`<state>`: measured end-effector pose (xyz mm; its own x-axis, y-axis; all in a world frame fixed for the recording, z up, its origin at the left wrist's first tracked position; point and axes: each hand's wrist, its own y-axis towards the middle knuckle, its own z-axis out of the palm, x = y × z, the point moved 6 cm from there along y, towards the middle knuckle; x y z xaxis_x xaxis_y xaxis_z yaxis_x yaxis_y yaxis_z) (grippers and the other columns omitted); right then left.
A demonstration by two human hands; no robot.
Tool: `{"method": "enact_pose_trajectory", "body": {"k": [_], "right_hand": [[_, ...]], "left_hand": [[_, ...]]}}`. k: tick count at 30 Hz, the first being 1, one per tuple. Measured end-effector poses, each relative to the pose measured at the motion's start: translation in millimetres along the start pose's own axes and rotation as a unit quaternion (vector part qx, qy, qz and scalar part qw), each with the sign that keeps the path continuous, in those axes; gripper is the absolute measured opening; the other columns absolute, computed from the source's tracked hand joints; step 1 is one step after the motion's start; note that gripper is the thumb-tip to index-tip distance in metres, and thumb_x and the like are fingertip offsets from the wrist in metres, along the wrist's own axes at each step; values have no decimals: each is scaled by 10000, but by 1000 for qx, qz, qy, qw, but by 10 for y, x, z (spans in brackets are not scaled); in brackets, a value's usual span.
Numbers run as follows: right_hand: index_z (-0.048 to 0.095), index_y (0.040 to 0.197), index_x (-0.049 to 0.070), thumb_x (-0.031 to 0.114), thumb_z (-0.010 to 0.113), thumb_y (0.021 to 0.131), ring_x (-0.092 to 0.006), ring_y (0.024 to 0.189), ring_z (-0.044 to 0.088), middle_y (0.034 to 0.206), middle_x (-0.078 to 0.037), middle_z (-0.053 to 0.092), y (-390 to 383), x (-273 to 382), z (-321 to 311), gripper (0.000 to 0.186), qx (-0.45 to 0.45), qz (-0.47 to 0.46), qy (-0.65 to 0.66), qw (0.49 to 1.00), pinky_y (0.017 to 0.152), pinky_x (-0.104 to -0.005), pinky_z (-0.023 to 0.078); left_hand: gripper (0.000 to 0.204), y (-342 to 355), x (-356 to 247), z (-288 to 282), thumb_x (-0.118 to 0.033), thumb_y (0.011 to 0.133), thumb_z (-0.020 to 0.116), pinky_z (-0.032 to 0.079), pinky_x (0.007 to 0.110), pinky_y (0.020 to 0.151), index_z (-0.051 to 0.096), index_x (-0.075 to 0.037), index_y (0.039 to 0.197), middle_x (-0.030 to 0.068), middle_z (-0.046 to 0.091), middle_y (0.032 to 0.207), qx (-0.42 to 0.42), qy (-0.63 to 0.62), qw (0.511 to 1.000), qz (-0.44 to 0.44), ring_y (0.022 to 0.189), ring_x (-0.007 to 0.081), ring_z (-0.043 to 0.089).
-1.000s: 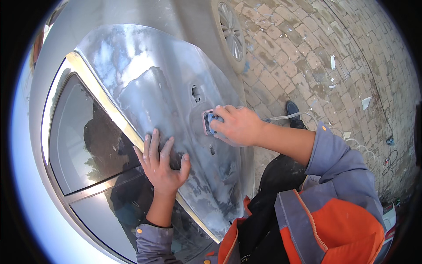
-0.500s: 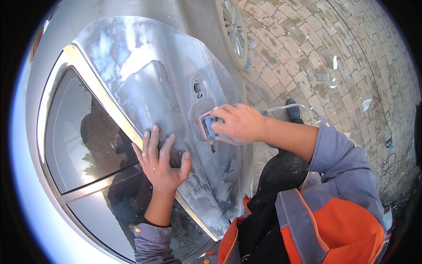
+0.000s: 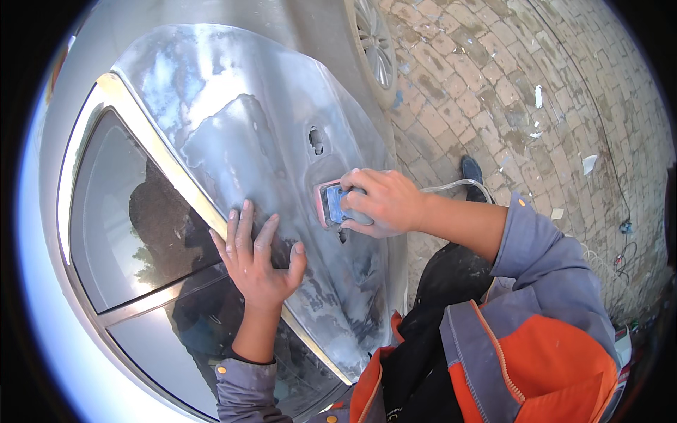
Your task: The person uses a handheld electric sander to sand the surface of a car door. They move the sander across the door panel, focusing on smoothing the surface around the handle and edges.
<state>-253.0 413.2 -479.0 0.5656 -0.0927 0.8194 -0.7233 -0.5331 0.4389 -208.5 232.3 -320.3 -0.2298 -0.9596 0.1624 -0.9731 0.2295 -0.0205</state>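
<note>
Head view, looking down along the side of a car. The right hand (image 3: 384,203) is closed around a blue sanding tool (image 3: 337,204), its fingers curled over the body and the thumb along the near side; the pink edge of the tool's pad shows at the left. The tool lies on the door panel (image 3: 243,141), between a larger ragged hole (image 3: 316,141) and a smaller opening (image 3: 343,236) just below it. The panel's surface is mottled in grey, white and bluish patches. A pale hose (image 3: 451,187) emerges beyond the right wrist and curves over the paving (image 3: 465,106). The left hand (image 3: 259,271) is empty, palm down with fingers spread, lying across the pale yellow strip (image 3: 159,144) beside the dark window (image 3: 134,211), its fingertips over the panel; how firmly it presses cannot be told. A spoked wheel (image 3: 372,39) appears at the top, a dark shoe (image 3: 471,169) stands on the bricks, and white scraps (image 3: 539,96) are scattered farther right.
</note>
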Motion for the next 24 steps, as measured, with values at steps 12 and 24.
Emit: {"method": "enact_pose_trajectory", "body": {"k": [12, 24], "right_hand": [[673, 1109, 153, 288, 808, 875, -311, 1001, 705, 1190, -109, 593, -24, -82, -46, 301, 113, 50, -127, 984, 714, -431, 636], [691, 1039, 228, 273, 763, 844, -239, 918, 670, 1195, -105, 642, 39, -22, -16, 212, -91, -44, -211, 972, 655, -371, 599]], "left_hand": [[500, 11, -11, -24, -421, 860, 781, 225, 711, 1267, 734, -187, 1299, 138, 587, 1579, -4, -6, 1000, -1, 1498, 388, 489], [508, 4, -1, -20, -410, 851, 787, 227, 720, 1261, 730, -186, 1304, 145, 577, 1587, -2, -7, 1000, -1, 1496, 399, 490]]}}
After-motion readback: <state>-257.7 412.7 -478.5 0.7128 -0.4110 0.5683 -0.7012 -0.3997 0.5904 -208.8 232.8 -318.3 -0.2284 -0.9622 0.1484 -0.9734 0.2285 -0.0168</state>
